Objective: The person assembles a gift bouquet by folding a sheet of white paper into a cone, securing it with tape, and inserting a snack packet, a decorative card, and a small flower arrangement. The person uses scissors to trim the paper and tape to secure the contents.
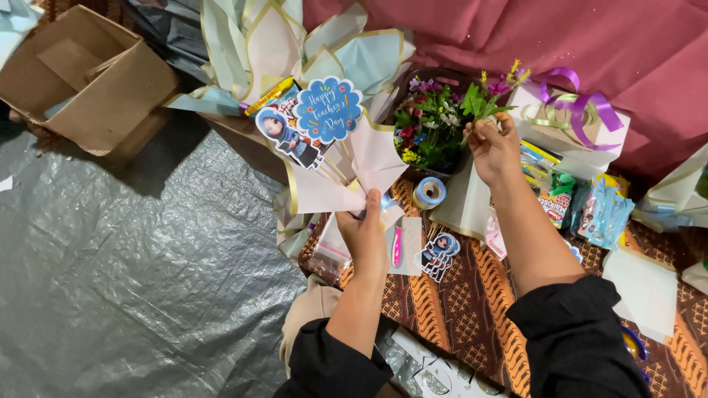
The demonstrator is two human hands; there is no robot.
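The left hand [366, 234] is closed around the gathered base of a paper-wrapped bouquet [324, 147], whose pink and pale blue sheets fan upward around card toppers on sticks: a scalloped blue card [329, 108] and a cartoon figure cutout [284, 135]. Right of the bouquet, the right hand [493, 147] pinches the stems of a small sprig of artificial flowers [488, 96], lifted just above a dark basket of mixed artificial blooms [428, 125]. A roll of tape [429, 192] lies between bouquet and basket on the brown batik cloth [457, 302]. The wrap looks held only by grip, so a loosened left hand could let the sheets splay and the toppers tilt. The thin sprig could also slip or bend.
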